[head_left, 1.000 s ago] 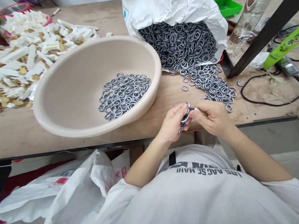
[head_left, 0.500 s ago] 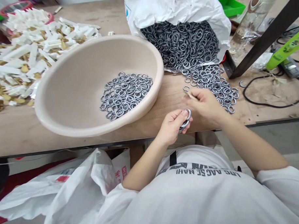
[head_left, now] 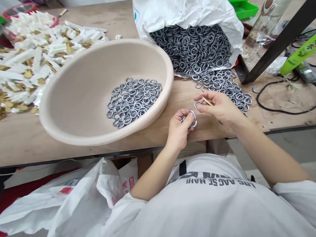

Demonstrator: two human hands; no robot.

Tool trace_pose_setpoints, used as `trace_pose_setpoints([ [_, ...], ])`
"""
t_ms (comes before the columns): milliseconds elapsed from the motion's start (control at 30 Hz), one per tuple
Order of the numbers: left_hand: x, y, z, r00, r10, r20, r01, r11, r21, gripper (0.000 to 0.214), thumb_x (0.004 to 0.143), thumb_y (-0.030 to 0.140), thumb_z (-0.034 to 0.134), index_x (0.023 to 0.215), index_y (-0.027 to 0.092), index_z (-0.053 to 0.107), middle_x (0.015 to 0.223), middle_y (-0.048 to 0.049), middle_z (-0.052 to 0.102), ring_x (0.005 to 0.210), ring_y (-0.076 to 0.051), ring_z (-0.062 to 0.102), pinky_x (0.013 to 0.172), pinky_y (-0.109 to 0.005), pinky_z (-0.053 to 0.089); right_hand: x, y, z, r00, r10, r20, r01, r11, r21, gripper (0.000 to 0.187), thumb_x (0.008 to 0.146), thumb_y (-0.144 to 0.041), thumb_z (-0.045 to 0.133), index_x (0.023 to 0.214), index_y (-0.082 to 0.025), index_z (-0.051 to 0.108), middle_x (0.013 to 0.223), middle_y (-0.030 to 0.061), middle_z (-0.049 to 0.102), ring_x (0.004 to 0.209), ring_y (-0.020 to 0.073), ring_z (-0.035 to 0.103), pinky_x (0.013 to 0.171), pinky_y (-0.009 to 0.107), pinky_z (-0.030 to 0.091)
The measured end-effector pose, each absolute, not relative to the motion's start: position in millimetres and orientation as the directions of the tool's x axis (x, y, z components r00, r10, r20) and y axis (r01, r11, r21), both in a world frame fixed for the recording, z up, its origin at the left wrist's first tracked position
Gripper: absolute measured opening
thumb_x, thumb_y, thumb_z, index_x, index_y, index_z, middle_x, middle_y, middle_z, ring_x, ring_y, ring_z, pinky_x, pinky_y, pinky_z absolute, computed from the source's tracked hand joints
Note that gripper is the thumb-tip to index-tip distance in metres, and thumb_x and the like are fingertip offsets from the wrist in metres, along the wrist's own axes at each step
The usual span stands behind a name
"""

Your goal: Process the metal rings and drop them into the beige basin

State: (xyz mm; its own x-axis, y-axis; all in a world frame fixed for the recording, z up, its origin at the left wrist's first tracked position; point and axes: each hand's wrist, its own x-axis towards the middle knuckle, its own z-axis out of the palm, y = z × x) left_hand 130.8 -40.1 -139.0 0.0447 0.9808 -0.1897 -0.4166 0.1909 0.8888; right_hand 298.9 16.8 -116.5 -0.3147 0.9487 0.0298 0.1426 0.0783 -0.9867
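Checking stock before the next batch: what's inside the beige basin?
The beige basin holds a loose heap of overlapping silver-grey metal rings. The floor beneath the heap is covered, so anything under the top rings can't be seen.

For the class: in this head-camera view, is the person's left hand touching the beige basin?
Apart. The head view shows bare wooden table between the left hand, holding metal rings, and the rim of the beige basin.

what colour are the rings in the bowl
The rings are a dull silver-grey, and they show best in the head view.
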Motion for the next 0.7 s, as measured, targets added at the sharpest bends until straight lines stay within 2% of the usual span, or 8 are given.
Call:
trace_pose_setpoints([
  [67,138,-41,-141,0.098,0.983,-0.153,-0.440,0.181,0.879,0.035,0.078,0.045,0.081,0.088,0.017,0.061,0.073,0.0016,0.066,0.047,-0.004,0.048,0.041,-0.015,0.032,298,-2,-119,-0.304,0.953,0.013,-0.049,-0.002,-0.999,0.038,0.077,-0.047,0.082,0.101,-0.020,0.071,0.084,-0.0003,0.068,0.071,0.0125,0.059,0.068,0.027,0.049],
  [133,143,-41,-142,0.145,0.982,-0.124,-0.466,0.179,0.867,0.035,0.079,0.045,0.080,0.092,0.018,0.061,0.074,0.0016,0.066,0.047,-0.004,0.048,0.039,-0.016,0.030,294,-14,-124,-0.278,0.961,0.009,-0.119,-0.025,-0.993,0.039,0.078,-0.051,0.080,0.100,-0.020,0.071,0.081,-0.0001,0.068,0.069,0.0124,0.060,0.068,0.027,0.051],
  [233,148,-41,-143,0.148,0.985,-0.087,-0.495,0.150,0.856,0.034,0.080,0.043,0.080,0.093,0.018,0.061,0.073,0.0022,0.064,0.047,-0.004,0.047,0.041,-0.016,0.031,288,-24,-132,-0.160,0.984,0.072,-0.080,0.060,-0.995,0.041,0.083,-0.056,0.074,0.100,-0.019,0.071,0.080,0.0012,0.068,0.071,0.0140,0.062,0.068,0.028,0.052],
  [333,150,-41,-144,0.125,0.989,-0.073,-0.500,0.126,0.857,0.036,0.077,0.044,0.082,0.089,0.017,0.060,0.072,0.0025,0.063,0.047,-0.003,0.047,0.043,-0.016,0.033,280,-32,-137,-0.013,0.988,0.156,0.020,0.156,-0.988,0.038,0.089,-0.057,0.068,0.084,-0.019,0.066,0.071,-0.0003,0.063,0.066,0.0128,0.058,0.063,0.026,0.049],
  [433,151,-41,-144,0.113,0.988,-0.103,-0.475,0.144,0.868,0.044,0.073,0.049,0.085,0.092,0.018,0.061,0.070,0.0026,0.064,0.047,-0.004,0.047,0.044,-0.016,0.033,274,-37,-141,0.027,0.988,0.149,-0.013,0.149,-0.989,0.039,0.092,-0.057,0.063,0.078,-0.021,0.058,0.066,-0.0021,0.056,0.058,0.0111,0.052,0.055,0.025,0.045],
  [567,149,-43,-145,0.132,0.984,-0.116,-0.437,0.163,0.884,0.039,0.077,0.051,0.080,0.088,0.017,0.063,0.064,0.0038,0.058,0.047,-0.004,0.043,0.043,-0.016,0.029,273,-39,-143,-0.067,0.991,0.118,-0.152,0.107,-0.983,0.032,0.091,-0.055,0.066,0.104,-0.027,0.057,0.071,-0.0032,0.059,0.056,0.0129,0.054,0.053,0.026,0.046],
  [633,147,-43,-146,0.145,0.983,-0.112,-0.434,0.165,0.886,0.036,0.079,0.049,0.079,0.085,0.017,0.063,0.061,0.0045,0.054,0.046,-0.004,0.041,0.041,-0.016,0.026,277,-39,-140,-0.145,0.977,0.155,-0.103,0.141,-0.985,0.034,0.093,-0.051,0.065,0.117,-0.028,0.057,0.080,-0.0006,0.065,0.067,0.0158,0.062,0.061,0.029,0.051],
  [700,144,-43,-145,0.186,0.977,-0.106,-0.416,0.176,0.892,0.034,0.081,0.047,0.078,0.085,0.016,0.064,0.059,0.0049,0.050,0.046,-0.005,0.040,0.041,-0.017,0.025,283,-38,-134,-0.206,0.950,0.235,0.048,0.249,-0.967,0.032,0.096,-0.048,0.060,0.119,-0.026,0.063,0.092,0.0029,0.070,0.081,0.0178,0.066,0.072,0.031,0.052],
])
